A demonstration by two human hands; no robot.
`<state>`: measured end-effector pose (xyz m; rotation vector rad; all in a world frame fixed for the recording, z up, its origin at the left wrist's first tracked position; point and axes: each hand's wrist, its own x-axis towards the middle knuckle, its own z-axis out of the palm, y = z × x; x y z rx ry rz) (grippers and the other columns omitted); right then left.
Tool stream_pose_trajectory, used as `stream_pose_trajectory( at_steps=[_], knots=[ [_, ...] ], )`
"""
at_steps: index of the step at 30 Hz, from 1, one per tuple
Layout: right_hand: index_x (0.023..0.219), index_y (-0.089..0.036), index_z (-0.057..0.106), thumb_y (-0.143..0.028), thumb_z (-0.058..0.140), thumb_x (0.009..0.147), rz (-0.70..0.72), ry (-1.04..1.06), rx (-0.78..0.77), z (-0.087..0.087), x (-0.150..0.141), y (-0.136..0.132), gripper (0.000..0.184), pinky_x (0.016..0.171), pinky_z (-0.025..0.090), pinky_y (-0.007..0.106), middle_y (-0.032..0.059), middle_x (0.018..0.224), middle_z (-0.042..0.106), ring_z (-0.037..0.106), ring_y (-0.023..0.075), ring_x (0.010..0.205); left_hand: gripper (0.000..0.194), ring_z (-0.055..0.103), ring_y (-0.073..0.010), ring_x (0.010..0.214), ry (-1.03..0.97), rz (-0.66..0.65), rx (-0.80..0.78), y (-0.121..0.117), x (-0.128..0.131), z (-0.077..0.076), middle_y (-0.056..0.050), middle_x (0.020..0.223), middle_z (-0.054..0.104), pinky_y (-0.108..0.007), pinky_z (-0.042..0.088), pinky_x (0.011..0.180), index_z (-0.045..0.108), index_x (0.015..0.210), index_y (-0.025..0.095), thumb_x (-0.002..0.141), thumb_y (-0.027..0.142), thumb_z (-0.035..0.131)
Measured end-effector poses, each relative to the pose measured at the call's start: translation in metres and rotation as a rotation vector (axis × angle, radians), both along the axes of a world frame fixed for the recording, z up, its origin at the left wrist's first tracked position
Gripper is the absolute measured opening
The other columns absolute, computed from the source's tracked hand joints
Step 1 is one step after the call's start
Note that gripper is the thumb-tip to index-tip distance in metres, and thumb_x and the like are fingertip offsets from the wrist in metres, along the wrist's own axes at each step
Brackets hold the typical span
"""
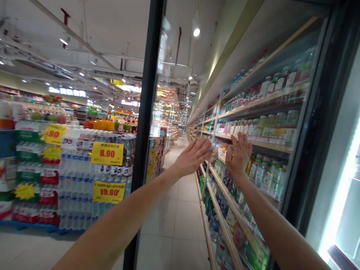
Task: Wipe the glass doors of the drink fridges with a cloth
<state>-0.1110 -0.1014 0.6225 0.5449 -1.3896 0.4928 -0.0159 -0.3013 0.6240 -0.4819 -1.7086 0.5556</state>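
Both my arms reach forward into an open drinks cooler. My left hand is stretched out flat with its fingers together, empty, its fingertips near the front edge of a middle shelf. My right hand is raised with fingers spread, a ring on one finger, and holds nothing. It hovers in front of the bottles on that shelf. I cannot tell whether either hand touches the shelf or a bottle.
The cooler's glass door stands open on my left, its dark frame edge upright. Rows of bottled drinks fill the shelves to the right. Stacked water packs with yellow price signs stand at the left. A tiled aisle runs ahead.
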Motion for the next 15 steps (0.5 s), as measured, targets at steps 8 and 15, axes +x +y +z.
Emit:
stream_pose_trajectory(
  at_steps=[8,15],
  knots=[
    [0.136,-0.023,0.029,-0.016,0.034,0.084,0.485,0.098,0.343,-0.029,0.030,-0.043,0.053,0.101,0.037,0.043,0.0102,0.137,0.041,0.038,0.0192,0.127,0.063,0.010,-0.0201,0.137,-0.040,-0.084,0.142,0.005,-0.006,-0.021,-0.011,0.142,0.033,-0.042,0.014,0.111,0.012,0.140,0.008,0.086,0.028,0.038],
    [0.128,-0.028,0.043,-0.034,0.045,0.084,0.165,-0.022,0.203,-0.020,0.057,-0.078,0.044,0.105,0.022,0.054,0.0083,0.124,0.053,0.041,0.0253,0.122,0.073,0.012,-0.0247,0.137,-0.118,-0.225,0.300,-0.030,0.021,-0.023,-0.016,0.147,0.019,-0.047,0.018,0.109,0.001,0.141,0.010,0.084,0.035,0.039]
  ],
)
